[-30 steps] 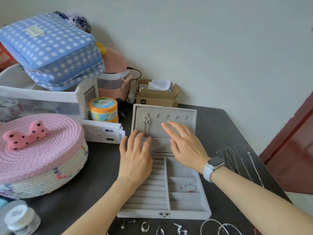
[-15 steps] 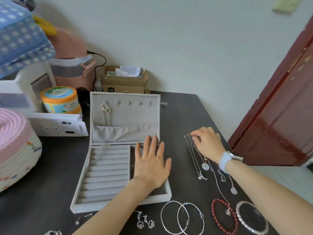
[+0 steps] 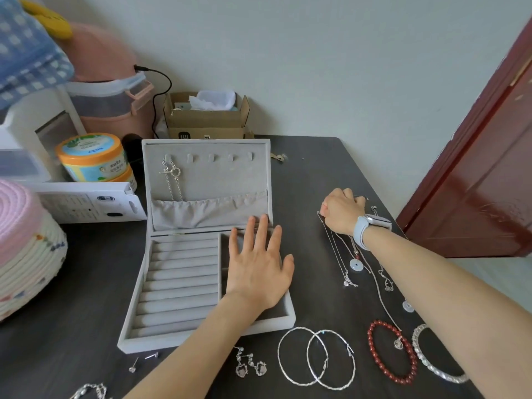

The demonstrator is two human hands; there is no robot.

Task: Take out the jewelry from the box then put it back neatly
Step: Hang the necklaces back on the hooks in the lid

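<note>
Jewelry box point(image 3: 184, 283) unmoved under flat left-hand fingers point(image 3: 256, 240); right hand point(image 3: 342, 211) has curled onto necklaces point(image 3: 339, 254).

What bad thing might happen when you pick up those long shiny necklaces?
The thin silver necklaces lie close together, some crossing, so lifting one with the right hand may drag or tangle the others. One chain reaches the red bead bracelet and might snag it. The left hand rests over the grey velvet jewelry box and may nudge it.
</note>
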